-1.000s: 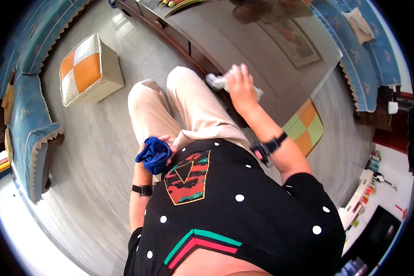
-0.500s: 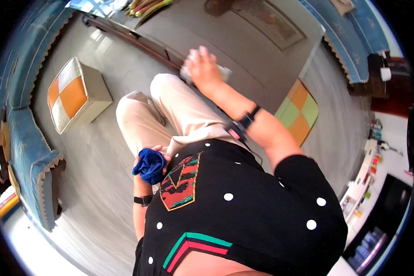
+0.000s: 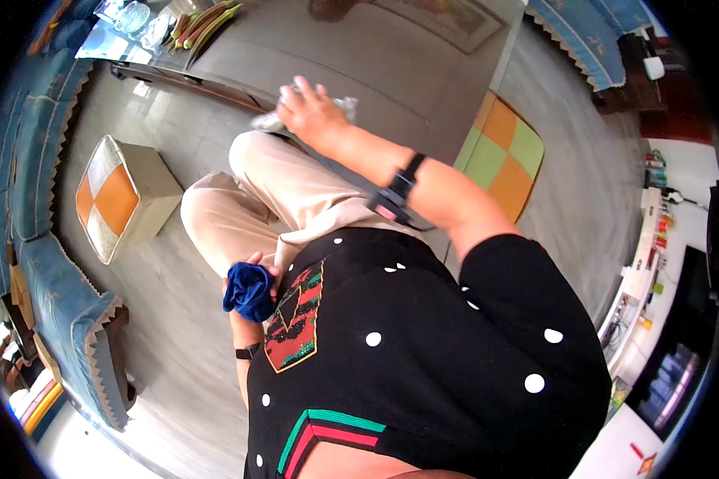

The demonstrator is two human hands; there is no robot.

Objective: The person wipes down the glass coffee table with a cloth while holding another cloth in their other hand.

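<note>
A crumpled dark blue cloth point(image 3: 249, 292) is held in my left hand point(image 3: 257, 263), low beside my thigh and the hem of my black shirt. Only some fingertips show around the cloth. My right hand point(image 3: 311, 114) is over the near edge of the dark glossy table point(image 3: 359, 48), with a crumpled whitish cloth point(image 3: 270, 122) under its palm, sticking out on both sides. The fingers of that hand are bent over the whitish cloth.
Long vegetable stalks point(image 3: 204, 25) and a glass bowl point(image 3: 133, 17) are at the table's far left. A checkered cube stool point(image 3: 128, 195) stands on the floor left of my knees. Another checkered stool point(image 3: 503, 156) is at the table's right. Blue sofas point(image 3: 60, 299) line the left.
My right hand has moved left along the table edge with the whitish cloth. The view has shifted, showing more of the table's left end. My left hand still holds the blue cloth.
</note>
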